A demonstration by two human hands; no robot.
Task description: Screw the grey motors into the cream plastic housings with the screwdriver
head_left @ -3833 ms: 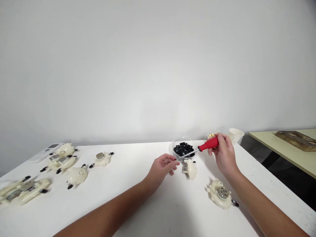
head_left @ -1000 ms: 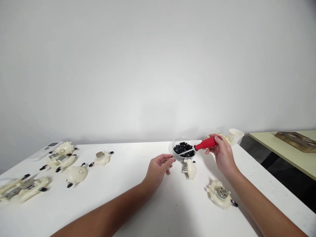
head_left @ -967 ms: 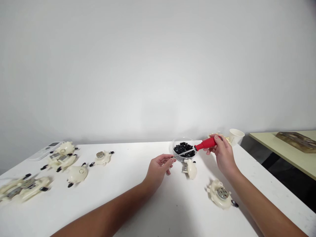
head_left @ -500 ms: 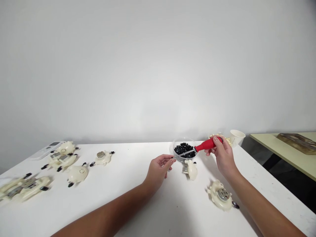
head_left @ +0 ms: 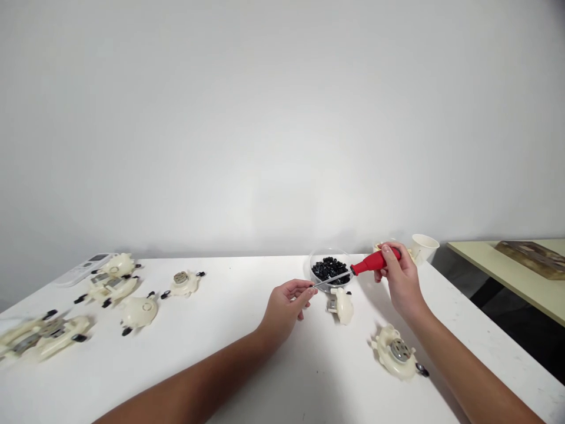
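A screwdriver with a red handle (head_left: 375, 261) is held in my right hand (head_left: 401, 280), its metal shaft slanting down to the left. The shaft's tip meets the pinched fingertips of my left hand (head_left: 286, 306). A dark speck shows between those fingertips, too small to name. Just behind the shaft stands a clear round dish (head_left: 312, 262) of small black parts (head_left: 329, 269). Below the dish lies a cream plastic piece (head_left: 343, 307) with a grey block on it. Nearer my right forearm rests a cream rounded piece (head_left: 395, 353) with a round metal disc and a black end.
Several cream pieces with black ends (head_left: 139, 311) lie across the left side of the table (head_left: 247, 377). A white remote control (head_left: 83, 271) sits at the back left. Behind my right hand stands a white cup (head_left: 424, 247). Farther right, a greenish table (head_left: 477, 253) bears a brown slab (head_left: 534, 259).
Both hands and the screwdriver have shifted very slightly to the right. The fingertips still meet the shaft's tip, and the pieces on the table stay where they were.
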